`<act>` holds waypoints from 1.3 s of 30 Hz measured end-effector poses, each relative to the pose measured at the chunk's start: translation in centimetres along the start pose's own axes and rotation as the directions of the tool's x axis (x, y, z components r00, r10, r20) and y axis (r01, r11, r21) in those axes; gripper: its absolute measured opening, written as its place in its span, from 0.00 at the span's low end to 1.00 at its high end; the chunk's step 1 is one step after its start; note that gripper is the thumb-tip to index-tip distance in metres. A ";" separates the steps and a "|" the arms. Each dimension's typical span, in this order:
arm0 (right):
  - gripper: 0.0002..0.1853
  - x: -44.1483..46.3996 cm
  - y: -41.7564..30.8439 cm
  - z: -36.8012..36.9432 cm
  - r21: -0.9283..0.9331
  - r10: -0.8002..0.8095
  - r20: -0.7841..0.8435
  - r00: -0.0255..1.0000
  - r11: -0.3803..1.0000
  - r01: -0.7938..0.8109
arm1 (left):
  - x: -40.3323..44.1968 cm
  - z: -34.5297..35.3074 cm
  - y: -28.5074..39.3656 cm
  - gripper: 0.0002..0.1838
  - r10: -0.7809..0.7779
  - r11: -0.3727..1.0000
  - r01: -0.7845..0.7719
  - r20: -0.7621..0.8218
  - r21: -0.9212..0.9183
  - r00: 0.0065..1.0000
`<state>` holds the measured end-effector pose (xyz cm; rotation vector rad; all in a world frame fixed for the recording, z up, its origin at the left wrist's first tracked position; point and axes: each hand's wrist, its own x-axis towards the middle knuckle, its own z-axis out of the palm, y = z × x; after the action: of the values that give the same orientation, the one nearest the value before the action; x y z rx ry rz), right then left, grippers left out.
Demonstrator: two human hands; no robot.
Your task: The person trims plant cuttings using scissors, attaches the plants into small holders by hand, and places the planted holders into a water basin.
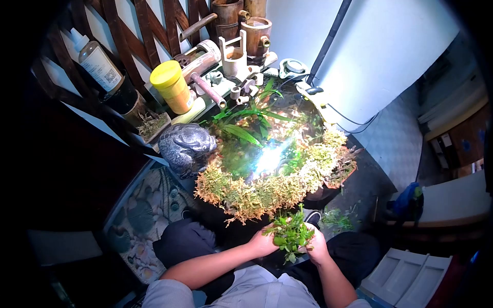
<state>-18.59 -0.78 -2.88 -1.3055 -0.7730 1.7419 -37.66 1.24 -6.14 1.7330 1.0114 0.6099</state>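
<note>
We hold a leafy green bunch between our two hands, low over our lap and just on the near side of the mossy rim of a small pond. Our left hand grips it from the left, and our right hand from the right. The fingers are closed on the stems as far as we can see, though leaves cover most of them, so we cannot tell how each finger lies.

Beyond the rim, we see long green leaves over the water, where a bright glare washes out part of the surface. A dark grey animal figurine sits at the pond's left edge. Behind it stand a yellow-lidded jar, a small wooden bucket and a bamboo cup. On the floor to the right, near our shoe, we see loose green sprigs.
</note>
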 end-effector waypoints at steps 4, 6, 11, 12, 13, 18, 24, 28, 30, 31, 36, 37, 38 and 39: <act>0.20 0.0 0.3 -0.6 0.045 0.085 -0.012 0.996 0.995 -0.084 | 0.1 -0.4 0.1 0.29 0.029 0.988 -0.040 0.074 0.150 0.997; 0.19 -0.3 1.0 -1.4 0.008 0.054 0.000 0.999 0.998 -0.054 | 0.2 -0.5 0.6 0.25 0.014 0.991 -0.027 0.092 0.135 0.996; 0.12 -0.7 1.2 -1.8 0.102 0.219 0.055 0.974 0.969 -0.223 | 0.4 -1.1 3.5 0.21 -0.019 0.999 0.019 0.005 -0.039 1.000; 0.10 -1.3 0.0 -1.2 0.075 0.210 0.076 0.975 0.974 -0.215 | 0.6 -1.3 3.7 0.22 -0.039 0.995 0.044 0.050 -0.087 0.998; 0.10 -1.4 -0.8 -1.0 0.074 0.205 0.075 0.976 0.975 -0.211 | 0.6 -1.4 3.8 0.22 -0.035 0.996 0.039 0.050 -0.086 0.998; 0.09 -1.7 -2.3 -2.5 -0.218 -0.022 -0.183 0.983 0.976 -0.019 | 0.5 -1.7 4.2 0.24 -0.076 0.997 0.076 0.065 0.012 0.995; 0.19 -5.4 -8.1 0.5 -0.867 -0.673 0.189 0.716 0.228 0.443 | 0.1 -2.7 5.7 0.28 -0.292 0.946 0.247 0.220 0.209 0.931; 0.29 -5.4 -8.4 3.2 -0.837 -0.346 0.486 0.803 0.081 0.541 | -0.2 -2.8 5.7 0.29 -0.250 0.962 0.205 0.273 0.181 0.929; 0.36 -4.6 -7.7 2.9 -0.826 -0.183 0.517 0.836 0.148 0.543 | -0.5 -3.0 5.1 0.30 -0.179 0.982 0.155 0.267 0.107 0.947; 0.36 -4.5 -7.7 3.0 -0.828 -0.175 0.519 0.837 0.139 0.543 | -0.6 -3.0 4.8 0.30 -0.119 0.993 0.113 0.258 0.038 0.959; 0.32 -4.4 -8.6 3.7 -0.822 -0.105 0.566 0.818 0.012 0.570 | -0.8 -3.1 4.1 0.25 -0.046 0.934 0.148 0.303 -0.325 0.952; 0.30 -4.4 -8.8 3.7 -0.815 -0.120 0.575 0.810 0.007 0.580 | -0.8 -3.2 4.1 0.25 -0.042 0.932 0.145 0.298 -0.331 0.954; 0.30 -4.3 -8.9 3.7 -0.815 -0.116 0.575 0.810 0.002 0.579 | -0.8 -3.3 4.2 0.22 -0.069 0.869 0.232 0.357 -0.437 0.932; 0.29 -4.3 -9.0 3.7 -0.819 -0.127 0.568 0.813 0.004 0.573 | -0.8 -3.5 4.4 0.18 -0.085 0.787 0.319 0.420 -0.528 0.904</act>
<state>-19.37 -0.19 7.73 -1.2907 -2.6153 0.7807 -39.31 1.61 -0.68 1.1032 0.6304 0.3682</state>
